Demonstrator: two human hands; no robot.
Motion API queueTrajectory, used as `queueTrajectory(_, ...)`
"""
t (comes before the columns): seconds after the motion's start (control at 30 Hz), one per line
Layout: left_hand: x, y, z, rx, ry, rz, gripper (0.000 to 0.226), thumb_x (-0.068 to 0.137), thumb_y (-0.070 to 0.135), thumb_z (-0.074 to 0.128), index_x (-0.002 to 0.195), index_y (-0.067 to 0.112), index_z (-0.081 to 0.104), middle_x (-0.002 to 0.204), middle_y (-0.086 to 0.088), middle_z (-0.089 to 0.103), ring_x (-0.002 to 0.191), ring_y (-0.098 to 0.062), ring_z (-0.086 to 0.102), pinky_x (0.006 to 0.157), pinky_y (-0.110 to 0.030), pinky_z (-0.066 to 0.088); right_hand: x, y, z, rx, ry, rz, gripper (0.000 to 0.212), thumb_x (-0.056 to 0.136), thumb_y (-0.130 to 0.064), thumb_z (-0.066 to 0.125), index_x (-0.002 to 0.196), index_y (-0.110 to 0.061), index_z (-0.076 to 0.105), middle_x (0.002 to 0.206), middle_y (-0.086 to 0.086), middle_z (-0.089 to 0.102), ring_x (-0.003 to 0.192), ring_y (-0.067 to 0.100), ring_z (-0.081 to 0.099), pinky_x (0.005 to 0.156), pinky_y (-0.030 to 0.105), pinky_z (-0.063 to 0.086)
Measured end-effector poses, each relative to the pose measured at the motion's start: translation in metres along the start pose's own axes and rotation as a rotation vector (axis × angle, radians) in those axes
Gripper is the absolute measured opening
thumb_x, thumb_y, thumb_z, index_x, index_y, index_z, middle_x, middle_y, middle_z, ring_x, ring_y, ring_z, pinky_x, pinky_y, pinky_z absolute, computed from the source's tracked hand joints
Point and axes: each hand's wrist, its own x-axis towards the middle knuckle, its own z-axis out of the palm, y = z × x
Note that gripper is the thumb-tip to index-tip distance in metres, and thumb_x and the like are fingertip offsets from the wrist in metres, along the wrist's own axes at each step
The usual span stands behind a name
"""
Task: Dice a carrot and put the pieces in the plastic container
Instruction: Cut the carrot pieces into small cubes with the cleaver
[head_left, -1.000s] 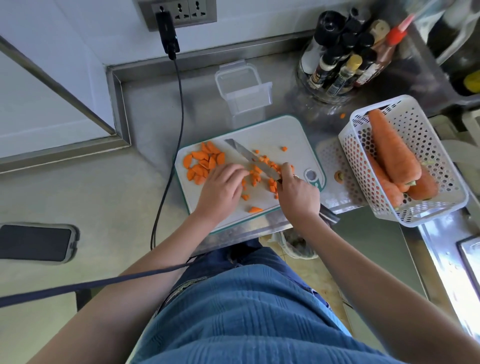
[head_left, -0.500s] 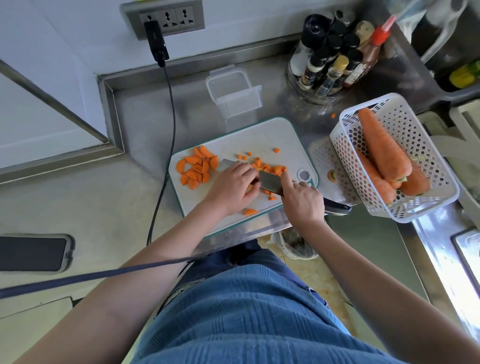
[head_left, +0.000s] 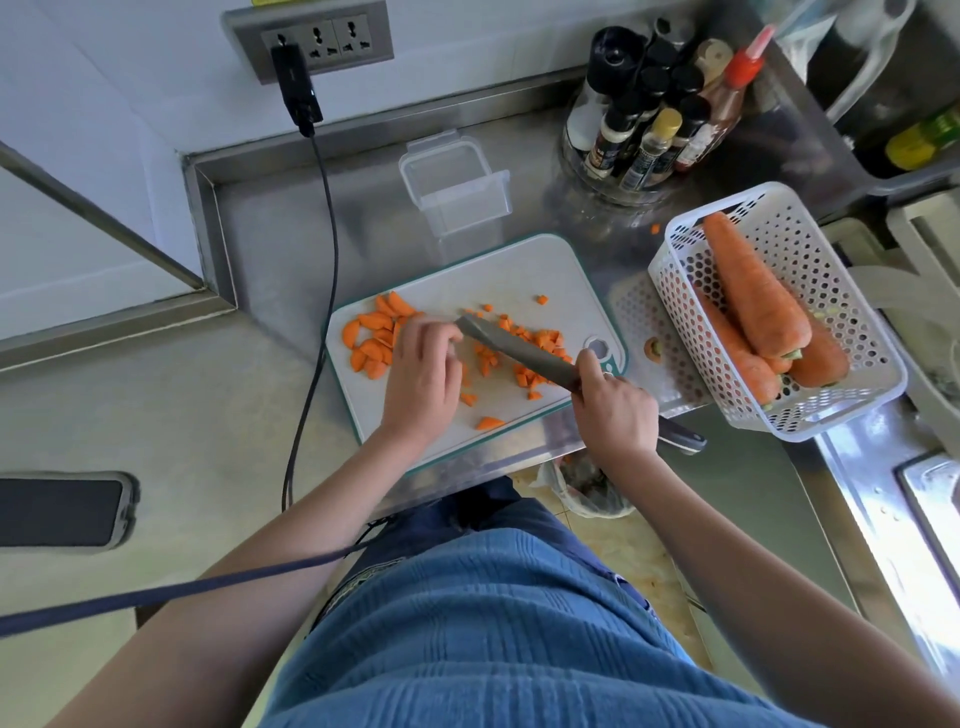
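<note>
A white cutting board with a green rim lies on the steel counter. A heap of carrot slices sits at its left end, and small diced carrot pieces are scattered across its middle and right. My right hand grips the handle of a knife, whose blade lies slanted over the diced pieces. My left hand rests on the board beside the blade tip, fingers curled down near the slices; whether it holds a slice is hidden. The clear plastic container stands empty behind the board.
A white perforated basket with whole carrots stands at the right on its lid. A jar of sauce bottles stands at the back. A black cable hangs from the wall socket. A phone lies far left.
The knife has swung up from lying flat near the board's front, its tip now further back. My left hand has slid left toward the slice heap. The view has shifted slightly.
</note>
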Motion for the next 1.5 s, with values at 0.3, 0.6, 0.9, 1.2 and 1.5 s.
queueTrajectory(0.3, -0.058, -0.017, 0.029, 0.106, -0.518, 0.233, 0.030, 0.085, 0.021, 0.055, 0.107, 0.005, 0.067, 0.097, -0.008, 0.061, 0.096, -0.018, 0.047, 0.076, -0.035, 0.054, -0.003, 0.001, 0.001, 0.131, -0.013, 0.100, 0.017, 0.099, -0.020, 0.040, 0.113, -0.010, 0.042, 0.067, 0.002, 0.049, 0.056, 0.025, 0.048, 0.052, 0.031, 0.038)
queueTrajectory(0.6, -0.050, -0.019, 0.026, 0.055, -0.357, 0.044, 0.017, 0.075, 0.002, 0.074, 0.091, 0.007, 0.073, 0.088, -0.005, 0.064, 0.087, -0.023, 0.059, 0.071, -0.036, 0.054, -0.006, 0.002, 0.003, 0.230, 0.015, 0.176, 0.019, 0.098, -0.023, 0.046, 0.113, -0.012, 0.043, 0.081, 0.009, 0.067, 0.065, 0.029, 0.058, 0.054, 0.030, 0.037)
queueTrajectory(0.9, -0.047, -0.019, 0.018, 0.020, -0.301, -0.020, 0.017, 0.080, 0.012, 0.058, 0.090, 0.004, 0.068, 0.092, -0.006, 0.063, 0.085, -0.024, 0.059, 0.073, -0.036, 0.051, -0.003, 0.003, 0.007, 0.271, 0.020, 0.221, 0.019, 0.097, -0.026, 0.049, 0.110, -0.013, 0.044, 0.080, 0.010, 0.066, 0.070, 0.032, 0.061, 0.054, 0.031, 0.035)
queueTrajectory(1.2, -0.026, -0.027, 0.025, -0.024, -0.330, -0.284, 0.052, 0.084, 0.007, 0.068, 0.132, 0.008, 0.051, 0.116, -0.010, 0.051, 0.095, -0.018, 0.055, 0.088, -0.026, 0.045, 0.006, 0.003, 0.011, 0.561, 0.006, 0.269, 0.016, 0.095, -0.027, 0.054, 0.098, -0.023, 0.039, 0.078, -0.001, 0.058, 0.067, 0.026, 0.056, 0.055, 0.031, 0.039)
queueTrajectory(1.5, 0.026, -0.002, 0.064, -0.079, -0.370, -0.341, 0.038, 0.080, 0.006, 0.070, 0.117, 0.005, 0.062, 0.111, -0.012, 0.058, 0.087, -0.020, 0.060, 0.080, -0.016, 0.038, 0.008, 0.011, 0.011, 0.599, 0.012, 0.344, 0.016, 0.095, -0.028, 0.055, 0.101, -0.021, 0.043, 0.081, 0.001, 0.062, 0.069, 0.027, 0.059, 0.058, 0.035, 0.047)
